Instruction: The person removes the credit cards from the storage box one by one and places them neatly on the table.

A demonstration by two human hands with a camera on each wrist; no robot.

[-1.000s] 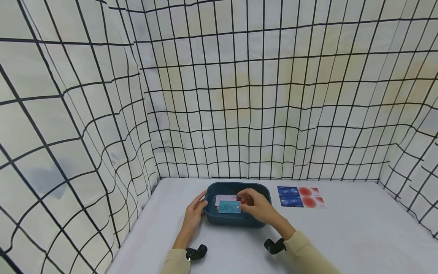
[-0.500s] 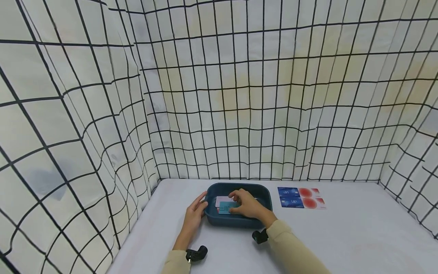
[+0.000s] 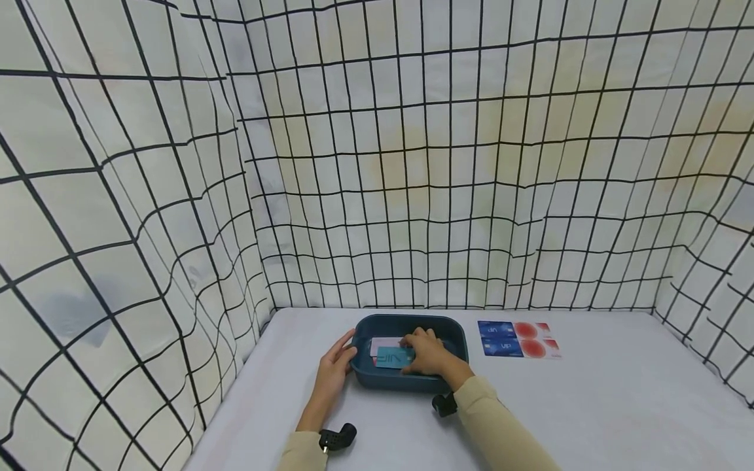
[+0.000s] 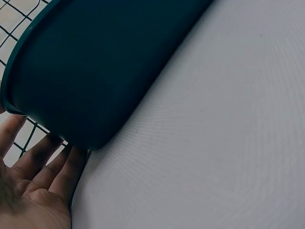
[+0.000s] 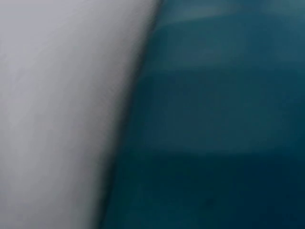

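Note:
A dark teal plastic bin (image 3: 406,381) stands on the table, also filling much of the left wrist view. Inside lie overlapping cards: a teal card (image 3: 390,358) on top, a pale pink card (image 3: 383,342) behind it, and a sliver of red beneath. My left hand (image 3: 332,366) rests its extended fingers against the bin's left end; in the left wrist view the fingers (image 4: 66,174) touch its wall. My right hand (image 3: 429,353) reaches into the bin, fingertips and thumb at the teal card's right end. Whether it pinches the card is hidden; the right wrist view is blurred.
Right of the bin, several cards lie side by side on the white table (image 3: 607,392): blue cards (image 3: 501,339) and red-and-white cards (image 3: 536,340). A black grid net (image 3: 448,196) over white sheeting rises behind and at both sides.
My right hand has moved left and lower, onto the right end of the teal card; the red patch beside its fingers is now out of sight. My left hand stays at the bin.

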